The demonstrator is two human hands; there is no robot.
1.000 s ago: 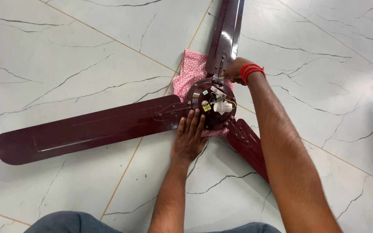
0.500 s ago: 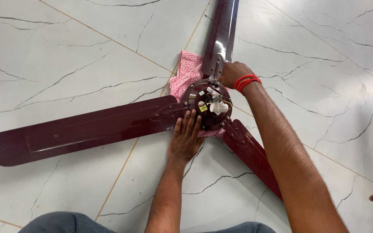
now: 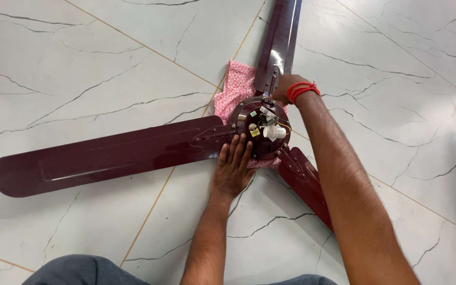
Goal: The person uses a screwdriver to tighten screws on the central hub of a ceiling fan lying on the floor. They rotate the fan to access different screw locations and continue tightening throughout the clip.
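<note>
place: home floor, likely | evidence: glossy veined marble tiles (image 3: 106, 63), pink cloth (image 3: 236, 87) underneath

Fan blades (image 3: 112, 153): glossy maroon painted metal. Cloth (image 3: 237, 89) under my hub (image 3: 262, 126): soft pink printed fabric. Floor (image 3: 80, 63): polished veined marble.

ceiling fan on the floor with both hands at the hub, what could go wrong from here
The left hand presses only the rim of the motor hub, so the fan may spin on the pink cloth and marble floor. The right hand sits by the blade bracket, a possible pinch. Exposed wires could snag.
</note>
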